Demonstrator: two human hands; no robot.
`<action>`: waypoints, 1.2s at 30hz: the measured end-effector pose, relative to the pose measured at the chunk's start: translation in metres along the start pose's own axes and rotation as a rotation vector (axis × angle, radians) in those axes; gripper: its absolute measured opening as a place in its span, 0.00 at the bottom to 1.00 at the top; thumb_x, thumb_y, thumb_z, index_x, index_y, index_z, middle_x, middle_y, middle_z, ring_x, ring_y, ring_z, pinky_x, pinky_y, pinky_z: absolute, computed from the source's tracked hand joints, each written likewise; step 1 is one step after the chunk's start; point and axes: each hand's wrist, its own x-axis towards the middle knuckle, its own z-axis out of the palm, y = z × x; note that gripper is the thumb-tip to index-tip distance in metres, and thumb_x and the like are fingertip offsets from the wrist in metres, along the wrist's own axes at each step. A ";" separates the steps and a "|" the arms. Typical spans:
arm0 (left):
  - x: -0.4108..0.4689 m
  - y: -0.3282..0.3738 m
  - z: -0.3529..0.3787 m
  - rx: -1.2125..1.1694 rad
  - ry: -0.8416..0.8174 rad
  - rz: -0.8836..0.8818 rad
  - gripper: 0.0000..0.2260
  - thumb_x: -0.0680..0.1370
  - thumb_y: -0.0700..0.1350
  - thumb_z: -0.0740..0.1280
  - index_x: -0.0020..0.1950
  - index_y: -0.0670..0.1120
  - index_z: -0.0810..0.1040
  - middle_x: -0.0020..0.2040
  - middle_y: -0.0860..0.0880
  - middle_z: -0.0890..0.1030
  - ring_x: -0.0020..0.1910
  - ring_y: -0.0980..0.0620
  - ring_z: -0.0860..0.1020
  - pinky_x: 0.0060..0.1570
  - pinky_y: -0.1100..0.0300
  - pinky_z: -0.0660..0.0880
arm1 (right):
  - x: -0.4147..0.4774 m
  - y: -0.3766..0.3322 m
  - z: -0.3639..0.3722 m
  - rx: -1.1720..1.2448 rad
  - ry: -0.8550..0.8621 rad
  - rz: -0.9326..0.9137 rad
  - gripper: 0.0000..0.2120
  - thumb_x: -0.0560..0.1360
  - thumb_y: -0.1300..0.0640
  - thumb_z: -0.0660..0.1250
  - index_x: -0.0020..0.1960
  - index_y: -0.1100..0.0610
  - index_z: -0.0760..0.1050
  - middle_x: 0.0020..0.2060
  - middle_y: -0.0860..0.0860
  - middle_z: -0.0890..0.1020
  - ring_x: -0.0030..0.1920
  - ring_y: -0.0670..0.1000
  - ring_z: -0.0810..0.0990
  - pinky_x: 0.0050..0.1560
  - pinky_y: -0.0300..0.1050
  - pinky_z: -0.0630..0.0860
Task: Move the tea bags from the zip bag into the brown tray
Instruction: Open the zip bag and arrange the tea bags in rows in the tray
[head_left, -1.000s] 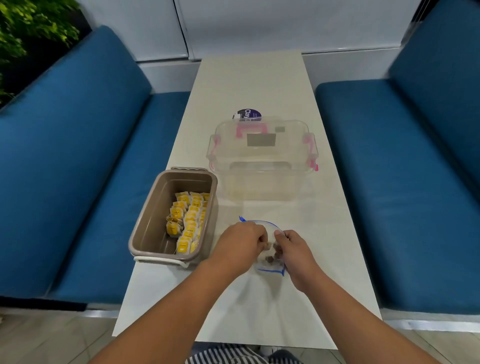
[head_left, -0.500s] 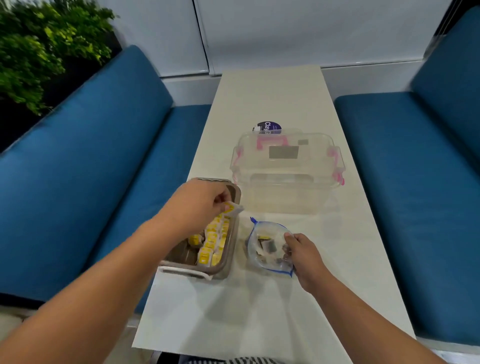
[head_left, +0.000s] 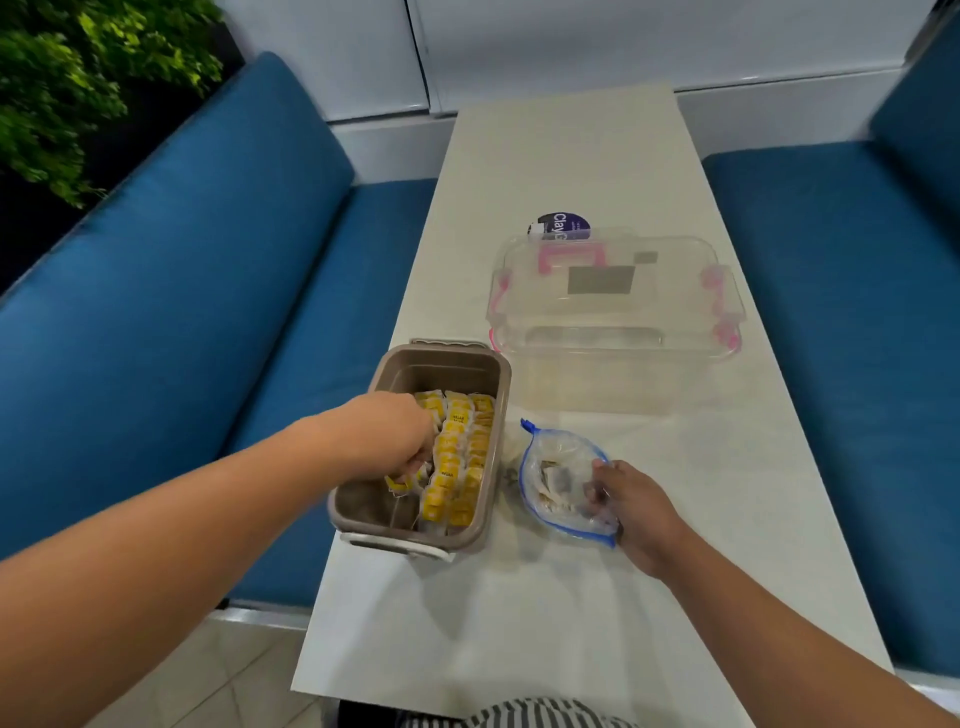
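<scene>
Tea bags (head_left: 460, 452) with yellow tags are being kept in tight rows along the right side of the brown tray (head_left: 500, 410). A single tea bag (head_left: 399, 483) is being pinched in the curled fingers of the left hand (head_left: 397, 439), low inside the tray, just beside the near-left end of those rows. Bare floor is being left along the tray's left wall and at its far end, and the tray itself is being kept close to the left edge of the table (head_left: 571, 623). The zip bag (head_left: 563, 449) is being held down on the table just right of the tray and apart from it, its near right edge being gripped by the right hand (head_left: 641, 512). A few loose tea bags (head_left: 553, 475) are being kept inside it, seen dimly through the plastic. A clear storage box (head_left: 613, 322) with pink latches is being left farther back, with open tabletop between it and the bag.
</scene>
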 end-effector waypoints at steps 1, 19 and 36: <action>0.004 0.001 0.004 0.037 -0.009 0.007 0.07 0.71 0.38 0.67 0.41 0.48 0.83 0.34 0.52 0.77 0.33 0.52 0.75 0.39 0.58 0.76 | 0.000 0.000 0.000 0.004 0.000 0.004 0.12 0.84 0.54 0.63 0.43 0.58 0.70 0.36 0.54 0.74 0.35 0.53 0.73 0.46 0.53 0.70; 0.052 -0.003 0.043 0.348 0.115 0.021 0.06 0.79 0.39 0.66 0.52 0.47 0.82 0.47 0.49 0.83 0.45 0.47 0.82 0.51 0.52 0.79 | -0.006 -0.002 0.006 -0.044 0.051 -0.005 0.12 0.85 0.55 0.62 0.44 0.58 0.70 0.34 0.52 0.75 0.34 0.51 0.70 0.30 0.40 0.69; -0.013 0.030 -0.037 -0.568 0.525 -0.071 0.03 0.77 0.50 0.71 0.49 0.54 0.83 0.42 0.58 0.81 0.43 0.59 0.77 0.44 0.63 0.74 | -0.034 -0.007 0.006 -0.315 0.188 -0.183 0.12 0.80 0.53 0.70 0.60 0.55 0.75 0.52 0.53 0.82 0.43 0.47 0.84 0.40 0.40 0.77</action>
